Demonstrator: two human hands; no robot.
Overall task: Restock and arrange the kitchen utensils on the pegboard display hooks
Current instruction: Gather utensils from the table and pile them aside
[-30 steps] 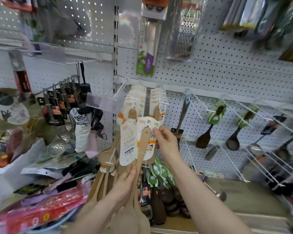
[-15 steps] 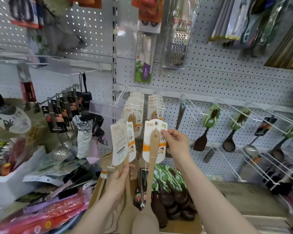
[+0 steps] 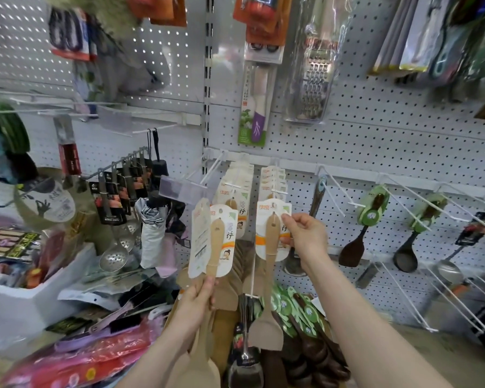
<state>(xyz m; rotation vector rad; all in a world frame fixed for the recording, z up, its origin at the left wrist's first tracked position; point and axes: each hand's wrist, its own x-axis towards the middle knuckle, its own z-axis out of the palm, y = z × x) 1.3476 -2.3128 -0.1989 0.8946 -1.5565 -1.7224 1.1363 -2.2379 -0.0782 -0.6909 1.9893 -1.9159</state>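
Before the pegboard (image 3: 375, 141), pale wooden spatula (image 3: 272, 247), white-orange card, right hand (image 3: 305, 239) pinching

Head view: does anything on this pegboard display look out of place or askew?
Yes: green-carded dark spoons lie heaped below the hooks, not hung; the clear label holder sits tilted.

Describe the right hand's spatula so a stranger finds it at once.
On the white pegboard, look just right of the upright post. There the right hand pinches one wooden spatula by its card. Unlike the left hand's bunch, it hangs alone, its orange-banded card facing front.
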